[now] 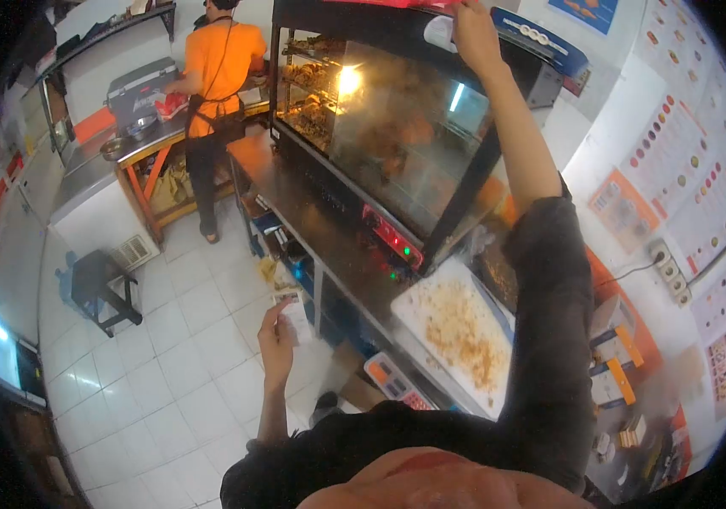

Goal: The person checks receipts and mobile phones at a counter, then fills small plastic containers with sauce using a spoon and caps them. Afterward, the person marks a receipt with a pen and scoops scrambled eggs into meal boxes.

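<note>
My left hand [274,338] is low on the left, above the tiled floor. Its fingers pinch a white paper slip [297,322]. My right arm stretches up past the glass-fronted warming cabinet [397,144], with my right hand [473,34] at its top edge. The frame edge cuts off those fingertips, so their grip cannot be made out. Right beside that hand are a white rounded object [439,32] and something red [397,2] on the cabinet top. Roasted food shows behind the steamy, lit glass.
A white cutting board [460,335] covered in crumbs lies on the metal counter [320,229]. Below it is an orange-and-grey device with keys [395,382]. A person in an orange shirt [218,68] stands at the back worktable. A black stool [104,284] stands on the floor.
</note>
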